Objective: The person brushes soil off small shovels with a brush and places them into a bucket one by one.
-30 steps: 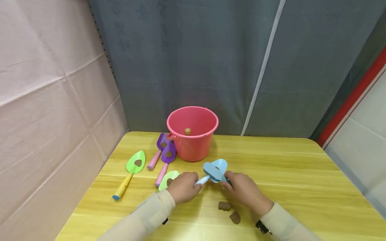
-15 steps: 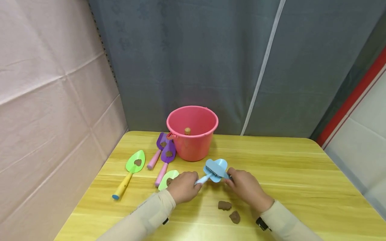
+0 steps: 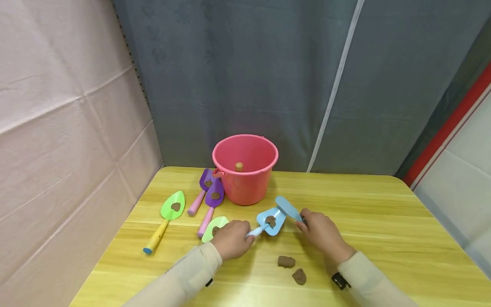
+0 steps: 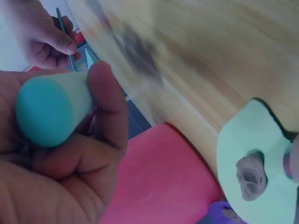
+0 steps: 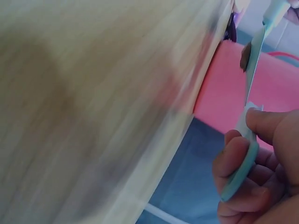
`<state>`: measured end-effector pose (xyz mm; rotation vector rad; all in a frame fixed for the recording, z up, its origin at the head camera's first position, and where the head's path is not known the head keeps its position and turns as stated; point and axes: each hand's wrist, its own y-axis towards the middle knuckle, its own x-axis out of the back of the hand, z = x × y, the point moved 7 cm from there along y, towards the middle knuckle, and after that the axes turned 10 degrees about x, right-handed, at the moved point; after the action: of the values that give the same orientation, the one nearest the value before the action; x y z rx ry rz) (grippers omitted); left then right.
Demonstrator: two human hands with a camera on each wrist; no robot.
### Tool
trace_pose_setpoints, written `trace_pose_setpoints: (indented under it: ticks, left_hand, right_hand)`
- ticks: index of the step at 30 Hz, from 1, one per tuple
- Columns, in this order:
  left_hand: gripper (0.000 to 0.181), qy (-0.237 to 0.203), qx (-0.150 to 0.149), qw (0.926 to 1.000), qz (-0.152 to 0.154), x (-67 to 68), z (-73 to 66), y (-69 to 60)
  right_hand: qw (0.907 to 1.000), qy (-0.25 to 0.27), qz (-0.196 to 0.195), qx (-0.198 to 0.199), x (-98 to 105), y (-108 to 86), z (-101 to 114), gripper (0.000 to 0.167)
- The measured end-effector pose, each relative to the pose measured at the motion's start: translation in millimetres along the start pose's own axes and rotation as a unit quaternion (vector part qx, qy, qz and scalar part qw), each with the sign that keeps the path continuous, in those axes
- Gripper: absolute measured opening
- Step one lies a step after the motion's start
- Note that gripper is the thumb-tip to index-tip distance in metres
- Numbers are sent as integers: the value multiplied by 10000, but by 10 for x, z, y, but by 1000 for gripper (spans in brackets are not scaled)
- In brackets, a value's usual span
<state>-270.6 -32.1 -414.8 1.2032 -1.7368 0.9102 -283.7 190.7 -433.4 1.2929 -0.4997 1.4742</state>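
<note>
My left hand (image 3: 233, 239) grips the pale handle of a light blue shovel (image 3: 277, 215), whose blade carries a brown lump (image 3: 270, 221). In the left wrist view the fingers curl round that handle (image 4: 53, 107). My right hand (image 3: 325, 235) pinches the handle of a blue toothed tool (image 3: 287, 207), its head at the far right edge of the shovel blade. The right wrist view shows thumb and fingers on the blue tool (image 5: 243, 170), close to the shovel's tip. Two brown lumps (image 3: 286, 262) (image 3: 299, 276) lie on the table between the forearms.
A pink bucket (image 3: 247, 187) with a light wooden-looking end inside stands behind the hands. To its left lie two purple shovels (image 3: 215, 190) (image 3: 206, 177) and a green shovel (image 3: 171, 207), all bearing brown lumps. A paler green one (image 3: 219, 222) is partly behind my left hand.
My right hand has moved right, taking the toothed tool from above the blade to its far edge. The brown lump on the blue shovel is now in view. The left hand has barely moved.
</note>
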Motion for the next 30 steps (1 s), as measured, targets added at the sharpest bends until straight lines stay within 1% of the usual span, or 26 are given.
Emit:
trace_pose_setpoints:
  ticks: [3,6,10,14,16,18,20,26,30]
  left_hand:
    - [20,11,15,10000,-40,-1,19,8]
    - [20,-5,-33,9999,-97,9,28,20]
    - [19,-31,-35,9999,-110,20,28,28]
    - [18,-39,45,10000,-80,9,23,28]
    - [18,-43,60,9999,-73,5,16,25]
    - [17,-46,48,9999,-81,2,9,21]
    - [17,-41,24,9999,-93,1,4,19]
    - [19,-3,1,10000,-76,2,-4,20]
    - [20,-10,-14,10000,-42,3,-13,18]
  right_hand:
    - [10000,44,-56,-2,-5,5,-62,15]
    - [9999,136,-80,15,14,13,-18,15]
    - [9993,284,-24,261,28,21,185,14]
    - [9968,338,145,712,-29,10,392,14]
    - [9952,304,241,902,-69,-3,458,16]
    - [9943,285,301,983,-97,-20,487,16]
    - [9948,260,316,935,-113,-36,481,15]
    - [9976,281,292,554,-115,-56,401,15]
    - [9983,257,281,440,-111,-54,374,16]
